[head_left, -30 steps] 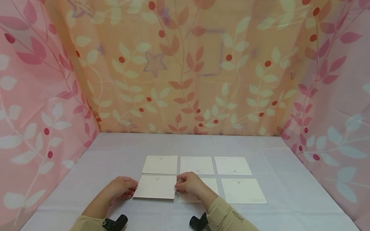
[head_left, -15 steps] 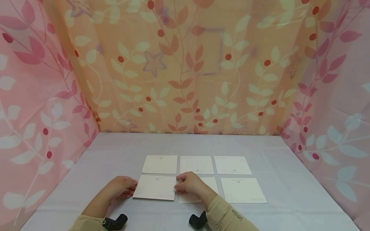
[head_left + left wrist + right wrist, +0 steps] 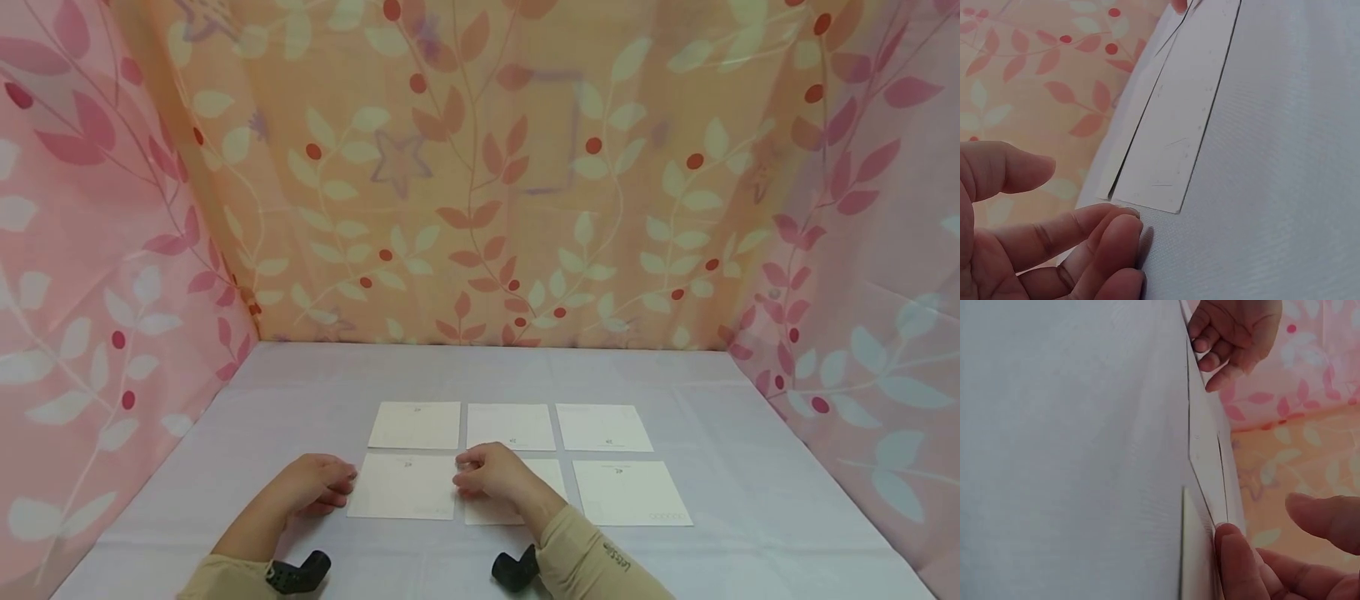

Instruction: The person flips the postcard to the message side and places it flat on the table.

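Observation:
White postcards lie in two rows of three on the table. The front-left postcard [image 3: 402,490] is flat on the cloth. At its left edge is my left hand [image 3: 313,485]; in the left wrist view the thumb stands well apart from the loosely bent fingers [image 3: 1119,237], which are close to the card's end. My right hand [image 3: 498,479] is by the card's right edge, its thumb also apart from the fingers in the right wrist view. That hand and wrist partly hide the front-middle postcard [image 3: 547,477]. Neither hand grips anything.
The front-right postcard [image 3: 633,496] and the back-row postcards [image 3: 416,427] lie with narrow gaps between them. A white cloth covers the table [image 3: 225,450]. Patterned curtains [image 3: 480,208] enclose the back and both sides. Black devices [image 3: 300,573] sit at both wrists.
The front-left postcard, earlier slightly raised at its front edge between both hands, has come down flat on the cloth. The fingers have let go of its edges; the hands have barely shifted.

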Demonstrator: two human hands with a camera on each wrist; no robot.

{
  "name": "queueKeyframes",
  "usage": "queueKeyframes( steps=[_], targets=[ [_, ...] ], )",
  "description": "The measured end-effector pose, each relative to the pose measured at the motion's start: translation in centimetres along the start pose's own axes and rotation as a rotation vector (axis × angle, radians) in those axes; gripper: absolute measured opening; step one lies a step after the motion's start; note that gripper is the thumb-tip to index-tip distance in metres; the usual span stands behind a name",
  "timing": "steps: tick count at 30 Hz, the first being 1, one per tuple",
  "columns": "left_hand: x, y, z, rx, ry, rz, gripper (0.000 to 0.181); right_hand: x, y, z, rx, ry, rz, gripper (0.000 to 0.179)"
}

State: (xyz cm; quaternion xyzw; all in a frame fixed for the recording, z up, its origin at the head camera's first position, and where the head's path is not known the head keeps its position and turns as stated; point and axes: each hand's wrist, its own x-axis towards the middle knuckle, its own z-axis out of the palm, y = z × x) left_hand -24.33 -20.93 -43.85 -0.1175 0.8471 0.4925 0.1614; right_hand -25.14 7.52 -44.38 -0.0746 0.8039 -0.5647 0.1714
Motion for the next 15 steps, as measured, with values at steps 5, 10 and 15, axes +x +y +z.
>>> queueKeyframes(
  steps=[5, 10, 15],
  targets=[
    [0.2, 0.4, -0.1, -0.006, 0.005, 0.039, 0.025, 0.4, -0.8, -2.0, 0.046, -0.008, -0.047, 0.035],
    [0.1, 1.9, -0.2, -0.018, -0.001, 0.127, 0.034, 0.6, -1.7, -5.6, 0.005, 0.050, -0.103, 0.040],
    [0.4, 4.1, -0.2, -0.012, -0.010, 0.244, 0.038, 0.7, -2.0, -9.0, -0.069, 0.130, -0.110, 0.036]
  ],
)
